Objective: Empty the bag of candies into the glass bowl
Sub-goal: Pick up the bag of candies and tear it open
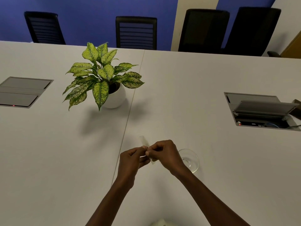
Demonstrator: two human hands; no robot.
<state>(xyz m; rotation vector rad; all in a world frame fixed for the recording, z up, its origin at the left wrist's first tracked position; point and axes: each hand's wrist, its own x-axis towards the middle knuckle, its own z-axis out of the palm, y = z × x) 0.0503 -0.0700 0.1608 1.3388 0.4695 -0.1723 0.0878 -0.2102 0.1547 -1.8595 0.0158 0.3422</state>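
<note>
A small, pale, see-through candy bag [144, 140] is pinched between both hands above the white table [211, 79]. My left hand [132, 159] grips it from the left and my right hand [163, 152] from the right, fingertips touching at its middle. One end of the bag sticks up and away from me; the other end shows below my right thumb. The candies inside cannot be made out. The glass bowl [193, 160] stands on the table just right of my right hand, partly hidden by my wrist, and looks empty.
A potted plant [104, 79] in a white pot stands at the table's middle left. Cable hatches are set into the table at the left [22, 92] and, with its lid up, at the right [260, 110]. Black chairs [136, 32] line the far side. A pale object [160, 222] pokes in at the bottom edge.
</note>
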